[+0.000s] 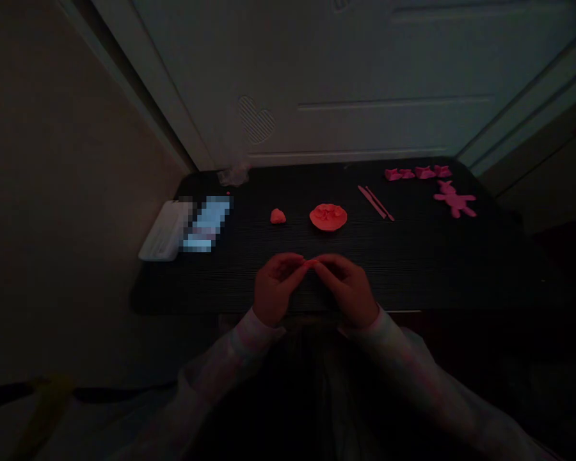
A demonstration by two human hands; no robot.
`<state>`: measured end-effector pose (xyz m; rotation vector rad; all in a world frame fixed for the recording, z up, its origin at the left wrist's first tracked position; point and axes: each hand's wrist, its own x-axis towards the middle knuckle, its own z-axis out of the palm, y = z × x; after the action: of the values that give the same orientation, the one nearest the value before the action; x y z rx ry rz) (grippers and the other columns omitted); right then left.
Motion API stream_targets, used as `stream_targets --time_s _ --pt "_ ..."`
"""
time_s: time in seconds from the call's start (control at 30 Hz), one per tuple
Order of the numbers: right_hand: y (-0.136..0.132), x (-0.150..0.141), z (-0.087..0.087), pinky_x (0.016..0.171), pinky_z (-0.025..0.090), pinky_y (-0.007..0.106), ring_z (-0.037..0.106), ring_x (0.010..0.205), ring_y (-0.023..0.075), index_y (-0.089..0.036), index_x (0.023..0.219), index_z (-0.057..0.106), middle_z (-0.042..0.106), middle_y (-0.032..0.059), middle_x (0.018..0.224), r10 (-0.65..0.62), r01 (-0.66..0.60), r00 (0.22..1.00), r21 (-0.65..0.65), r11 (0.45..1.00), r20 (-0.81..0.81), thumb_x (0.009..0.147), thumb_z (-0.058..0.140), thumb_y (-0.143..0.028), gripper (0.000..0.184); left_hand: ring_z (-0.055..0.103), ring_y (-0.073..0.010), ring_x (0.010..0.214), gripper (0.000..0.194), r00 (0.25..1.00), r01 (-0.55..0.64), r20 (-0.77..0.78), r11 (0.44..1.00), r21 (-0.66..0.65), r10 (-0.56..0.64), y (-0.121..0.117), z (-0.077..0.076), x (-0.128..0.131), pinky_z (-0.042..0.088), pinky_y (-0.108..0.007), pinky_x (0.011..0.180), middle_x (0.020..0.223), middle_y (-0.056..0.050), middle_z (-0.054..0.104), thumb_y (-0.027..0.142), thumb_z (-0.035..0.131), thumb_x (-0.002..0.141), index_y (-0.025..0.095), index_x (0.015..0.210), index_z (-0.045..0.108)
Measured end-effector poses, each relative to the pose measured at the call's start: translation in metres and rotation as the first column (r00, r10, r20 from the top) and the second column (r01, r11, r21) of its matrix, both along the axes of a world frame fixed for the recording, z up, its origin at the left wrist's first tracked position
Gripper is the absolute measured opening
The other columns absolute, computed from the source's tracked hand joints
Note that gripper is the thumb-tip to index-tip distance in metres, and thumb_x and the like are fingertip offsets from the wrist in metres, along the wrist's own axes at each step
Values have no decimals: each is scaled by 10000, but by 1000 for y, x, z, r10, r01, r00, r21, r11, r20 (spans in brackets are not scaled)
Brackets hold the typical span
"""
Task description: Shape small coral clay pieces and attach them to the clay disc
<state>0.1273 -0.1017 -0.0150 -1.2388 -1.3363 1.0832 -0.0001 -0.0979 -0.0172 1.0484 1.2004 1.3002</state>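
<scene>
In dim light, my left hand (276, 288) and my right hand (348, 288) meet fingertip to fingertip above the near edge of a black table (461, 256). Both pinch a tiny piece of red clay (311, 262) between them. Just beyond my hands lies a flat round red clay disc (328, 216) with raised shapes on top. A small red clay lump (278, 216) sits to the disc's left.
Two thin pink sticks (376, 202) lie right of the disc. A pink clay figure (455, 199) and several pink clay pieces (417, 173) sit at the far right. A white box (163, 234) and a blurred-out item (206, 224) rest at the left. A white door (340, 83) stands behind.
</scene>
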Motion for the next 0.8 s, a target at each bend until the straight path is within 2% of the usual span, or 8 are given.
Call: stream_targets --time_s 0.07,0.27,0.57,0.67,0.8 --pt "0 0 1 646 445 247 573 697 131 -190 758 605 630 7 733 5 -5 1000 7 1000 24 722 571 -314 133 615 -126 727 190 1000 -4 17 1000 -10 5 0 0 0 494 -273 716 748 1 639 207 676 589 167 755 592" --pt "-2 1 1 647 435 235 564 695 117 -197 758 596 623 -3 738 7 -8 999 51 999 38 743 554 -289 102 620 -120 741 268 997 54 51 997 -46 -51 2 2 1 488 -268 736 762 6 649 182 679 579 181 835 597" --pt "1 0 -2 664 442 265 572 722 141 -194 805 597 629 15 769 6 -6 1000 6 1000 13 732 556 -320 151 616 -118 715 243 1000 -21 7 999 -39 22 2 1 0 482 -265 710 735 12 641 232 689 576 176 793 595" --pt "1 0 -2 638 440 260 568 685 138 -188 765 594 624 12 731 0 -1 999 15 1000 40 729 556 -319 141 615 -122 706 252 999 -44 6 998 -47 44 3 -1 1 483 -268 702 728 7 642 236 695 568 170 789 594" --pt "0 0 -1 639 435 250 565 685 132 -187 755 587 619 8 728 -13 11 997 31 999 74 735 553 -308 127 619 -127 731 291 999 6 37 997 -76 -3 3 0 0 479 -268 716 748 7 657 223 690 575 186 850 600"
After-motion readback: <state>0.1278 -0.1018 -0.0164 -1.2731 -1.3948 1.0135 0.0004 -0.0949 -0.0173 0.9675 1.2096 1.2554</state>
